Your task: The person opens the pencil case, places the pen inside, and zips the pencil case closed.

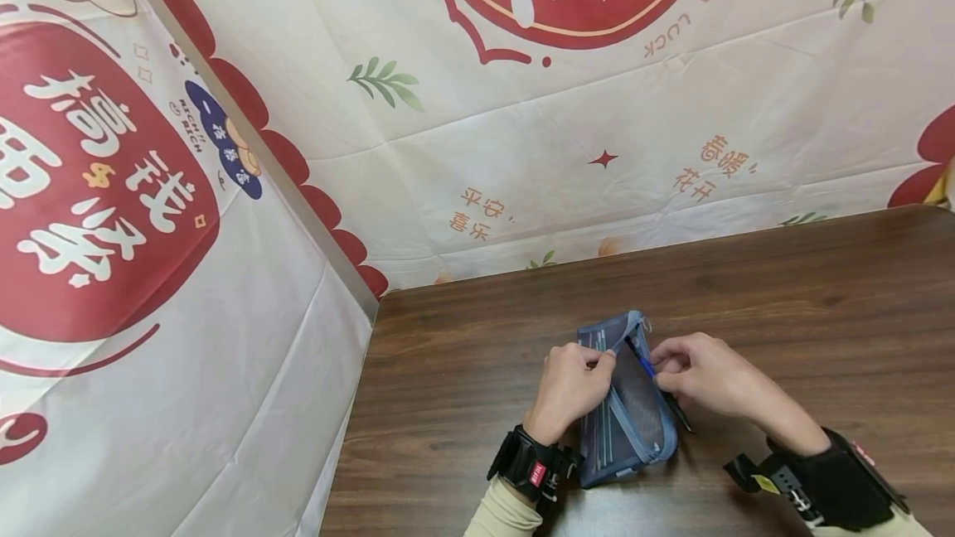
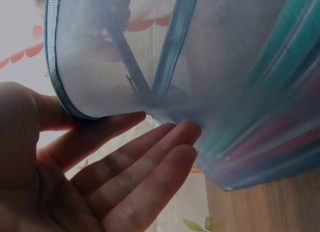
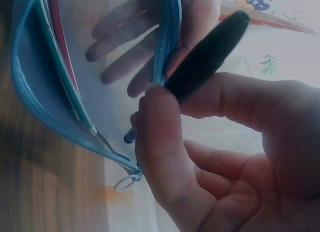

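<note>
A blue mesh zip pencil pouch (image 1: 627, 429) stands on the table with its zipper open. My left hand (image 1: 570, 388) pinches the pouch's zipper edge between thumb and index finger; in the left wrist view its other fingers (image 2: 145, 192) spread below the mesh. My right hand (image 1: 701, 375) pinches a blue and black pen (image 1: 647, 366) at the opening. In the right wrist view the pen's thick dark end (image 3: 210, 54) sticks out past the fingertips. Inside the pouch show thin teal (image 3: 65, 72) and red strips along one wall.
The brown wooden table (image 1: 448, 396) meets a printed white cloth (image 1: 418, 189) behind it and another cloth panel (image 1: 246, 404) at the left. A ring zipper pull (image 3: 127, 182) hangs at the pouch's end. Each wrist wears a black camera strap (image 1: 531, 464).
</note>
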The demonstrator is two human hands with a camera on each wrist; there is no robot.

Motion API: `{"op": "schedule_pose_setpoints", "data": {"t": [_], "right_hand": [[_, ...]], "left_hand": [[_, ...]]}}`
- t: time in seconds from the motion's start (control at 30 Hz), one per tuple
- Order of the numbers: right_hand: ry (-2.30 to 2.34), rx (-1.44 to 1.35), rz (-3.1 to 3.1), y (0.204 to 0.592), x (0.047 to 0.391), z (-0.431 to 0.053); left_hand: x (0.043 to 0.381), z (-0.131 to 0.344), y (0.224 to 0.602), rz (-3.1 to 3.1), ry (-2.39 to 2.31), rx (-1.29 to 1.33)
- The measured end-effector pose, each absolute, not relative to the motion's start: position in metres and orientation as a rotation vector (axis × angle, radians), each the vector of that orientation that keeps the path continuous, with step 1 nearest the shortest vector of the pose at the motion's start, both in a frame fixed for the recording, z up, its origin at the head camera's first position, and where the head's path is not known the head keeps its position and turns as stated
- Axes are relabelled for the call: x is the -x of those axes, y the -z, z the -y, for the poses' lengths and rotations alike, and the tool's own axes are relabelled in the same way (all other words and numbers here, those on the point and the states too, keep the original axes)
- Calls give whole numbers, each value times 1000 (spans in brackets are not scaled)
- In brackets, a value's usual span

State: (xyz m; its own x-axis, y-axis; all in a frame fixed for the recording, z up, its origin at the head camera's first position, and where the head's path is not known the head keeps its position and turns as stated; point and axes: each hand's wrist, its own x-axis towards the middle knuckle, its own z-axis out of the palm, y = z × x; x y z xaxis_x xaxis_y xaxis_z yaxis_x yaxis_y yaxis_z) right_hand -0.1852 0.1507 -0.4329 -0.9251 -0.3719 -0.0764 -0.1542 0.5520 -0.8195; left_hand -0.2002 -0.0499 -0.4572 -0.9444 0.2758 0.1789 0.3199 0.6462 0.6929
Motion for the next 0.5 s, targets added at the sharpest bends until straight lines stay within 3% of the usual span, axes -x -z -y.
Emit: {"op": "schedule_pose_setpoints", "data": {"t": [0.5], "right_hand": [[1344, 357, -2624, 442, 184, -137]], "left_hand": [[200, 48, 458, 2786, 1186, 500]]}}
